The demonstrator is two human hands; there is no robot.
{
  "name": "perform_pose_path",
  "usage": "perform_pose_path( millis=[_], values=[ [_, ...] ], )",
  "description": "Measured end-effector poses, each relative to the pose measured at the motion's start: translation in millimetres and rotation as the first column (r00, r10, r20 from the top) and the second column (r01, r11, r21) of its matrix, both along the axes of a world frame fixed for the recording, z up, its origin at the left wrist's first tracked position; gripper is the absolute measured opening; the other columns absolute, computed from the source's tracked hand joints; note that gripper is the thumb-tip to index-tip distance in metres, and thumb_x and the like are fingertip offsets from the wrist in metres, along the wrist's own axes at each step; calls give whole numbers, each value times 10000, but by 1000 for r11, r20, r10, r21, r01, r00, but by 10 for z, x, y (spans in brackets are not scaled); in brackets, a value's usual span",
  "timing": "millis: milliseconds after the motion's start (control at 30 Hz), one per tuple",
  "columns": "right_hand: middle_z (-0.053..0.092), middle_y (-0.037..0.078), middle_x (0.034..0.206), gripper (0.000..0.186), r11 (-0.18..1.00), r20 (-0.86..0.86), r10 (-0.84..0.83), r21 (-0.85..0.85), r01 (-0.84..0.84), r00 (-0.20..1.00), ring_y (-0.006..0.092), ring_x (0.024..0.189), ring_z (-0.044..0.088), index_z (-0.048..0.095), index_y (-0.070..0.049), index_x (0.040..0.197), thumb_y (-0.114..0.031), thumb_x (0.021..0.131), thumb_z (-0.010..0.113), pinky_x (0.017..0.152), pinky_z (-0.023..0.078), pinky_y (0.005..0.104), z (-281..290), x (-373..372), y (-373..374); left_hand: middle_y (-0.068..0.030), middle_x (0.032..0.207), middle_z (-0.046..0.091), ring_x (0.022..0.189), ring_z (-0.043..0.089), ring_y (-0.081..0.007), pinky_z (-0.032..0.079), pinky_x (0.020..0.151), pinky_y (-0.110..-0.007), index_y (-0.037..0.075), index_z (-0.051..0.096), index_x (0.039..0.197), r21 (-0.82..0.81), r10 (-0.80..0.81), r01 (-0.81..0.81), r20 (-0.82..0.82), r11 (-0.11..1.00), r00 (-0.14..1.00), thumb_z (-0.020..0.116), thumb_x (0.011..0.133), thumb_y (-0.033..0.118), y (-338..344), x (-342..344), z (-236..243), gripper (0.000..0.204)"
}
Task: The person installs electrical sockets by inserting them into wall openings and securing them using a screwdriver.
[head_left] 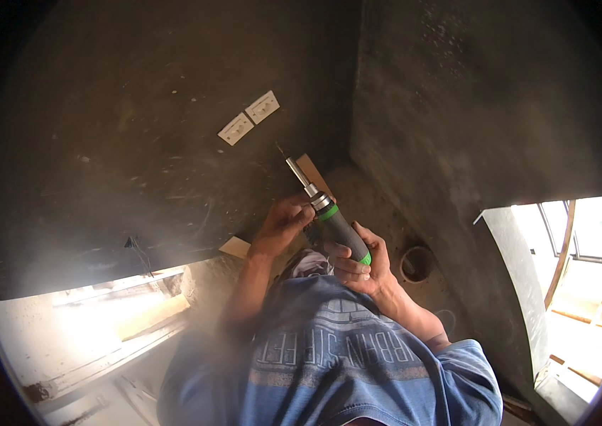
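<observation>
A straight cordless screwdriver (347,236) with a grey body, green rings, a silver collar and a long thin bit points up and to the left. My right hand (366,266) is wrapped round the green-tipped lower end of its body. The curled fingers of my left hand (283,226) close on it by the silver collar, partly hidden behind the tool. Beyond the bit's tip, two white socket plates (249,118) sit side by side on the dark wall (123,156); the tip is apart from them.
A second dark wall (485,121) meets the first at a corner ahead. A brown flat piece (309,170) shows behind the bit, and a round dark container (417,264) stands on the floor at right. Wires (141,255) stick out at left. A bright window (599,231) is at right.
</observation>
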State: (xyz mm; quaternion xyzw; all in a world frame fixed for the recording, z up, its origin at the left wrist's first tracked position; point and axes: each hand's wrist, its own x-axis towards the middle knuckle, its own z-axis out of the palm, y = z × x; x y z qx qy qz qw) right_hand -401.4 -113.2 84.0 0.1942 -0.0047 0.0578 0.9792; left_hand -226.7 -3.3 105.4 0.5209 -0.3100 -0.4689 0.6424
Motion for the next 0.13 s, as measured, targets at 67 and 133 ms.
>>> perform_pose_path(
  millis=[67,133],
  values=[
    [545,167,907,369,997,94,-3,77,-4,996,119,399,479,462,-116,1313,-342,1028,397,293,349,190,-63,-120,49,-85,1177,654,1147,555,-180,394,1029,-356,17,627,1222,-29,-24,25,32,999,999,633,944,386,-28,-139,-12,462],
    [544,168,900,387,992,136,-27,129,10,990,116,396,477,461,-124,1321,-368,1028,399,285,357,190,-73,-228,92,-98,1224,637,1184,536,-201,374,1051,-377,39,599,1273,-59,-69,70,27,996,997,636,939,402,-66,-249,-2,495]
  ],
)
